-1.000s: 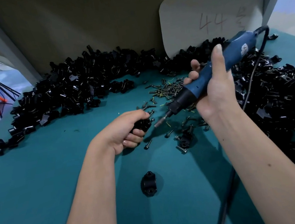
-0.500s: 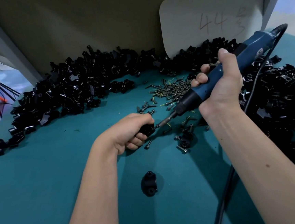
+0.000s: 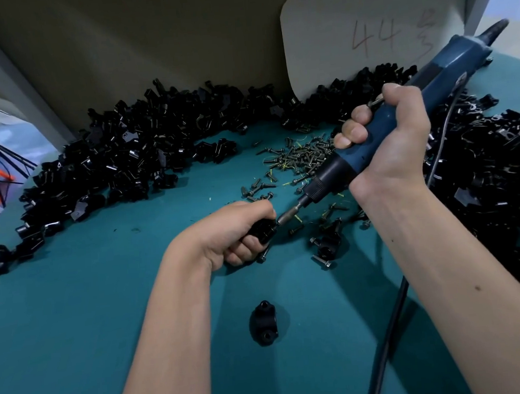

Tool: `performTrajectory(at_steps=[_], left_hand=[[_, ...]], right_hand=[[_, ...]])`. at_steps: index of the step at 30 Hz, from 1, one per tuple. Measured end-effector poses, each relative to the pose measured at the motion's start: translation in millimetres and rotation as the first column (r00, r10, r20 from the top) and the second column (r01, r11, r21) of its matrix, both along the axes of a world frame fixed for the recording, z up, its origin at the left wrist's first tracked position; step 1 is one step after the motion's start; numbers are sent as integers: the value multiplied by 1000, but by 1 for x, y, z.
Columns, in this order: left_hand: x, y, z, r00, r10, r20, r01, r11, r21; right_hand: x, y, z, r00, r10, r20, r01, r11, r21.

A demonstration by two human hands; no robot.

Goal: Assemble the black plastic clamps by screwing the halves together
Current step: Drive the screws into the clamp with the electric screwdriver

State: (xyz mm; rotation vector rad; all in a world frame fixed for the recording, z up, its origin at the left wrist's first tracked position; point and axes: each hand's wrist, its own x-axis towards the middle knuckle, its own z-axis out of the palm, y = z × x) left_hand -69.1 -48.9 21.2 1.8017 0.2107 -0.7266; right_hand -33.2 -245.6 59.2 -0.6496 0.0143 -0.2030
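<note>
A heap of clamp halves (image 3: 117, 165) curves across the upper left of the frame on the teal worktop (image 3: 59, 324). Left of centre, the left hand (image 3: 233, 230) has its fingers wrapped tight round a clamp (image 3: 263, 230) held just above the worktop. Below it, low in the middle, a clamp piece (image 3: 264, 327) lies alone. Loose screws (image 3: 299, 157) are scattered above centre. To the right, the right hand (image 3: 389, 141) has its fingers clenched round the blue driver (image 3: 425, 94), whose bit (image 3: 290, 213) meets the held clamp. The step looks like driving a screw; next calls for keeping the bit in line until the screw seats. More halves (image 3: 496, 182) fill the right edge.
</note>
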Motion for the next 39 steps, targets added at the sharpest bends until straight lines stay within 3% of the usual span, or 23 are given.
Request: performTrajectory(at_steps=[10,20,26,32,36,39], left_hand=[[-1,-3,2,1000,-16,9,16,999,32],[0,-8,-2,994,101,27,-102,994,43],[1,-6,-4,995,93,21,-94,995,27],[1,-6,-5,996,78,46,-79,997,17],[-2,-2,-5,992,85,91,-78,994,-82],[-3,-4,-5,990,88,109,-82,995,-61]], right_hand=[[-5,1,5,996,26,89,-23,999,-37],[-4,4,7,993,-109,36,111,993,-51],[-6,5,7,990,-124,60,128,990,-66],[-6,6,7,989,-147,26,149,987,-57],[-4,4,6,996,-83,-32,83,997,1],[-1,1,1,993,-64,-100,68,997,38]])
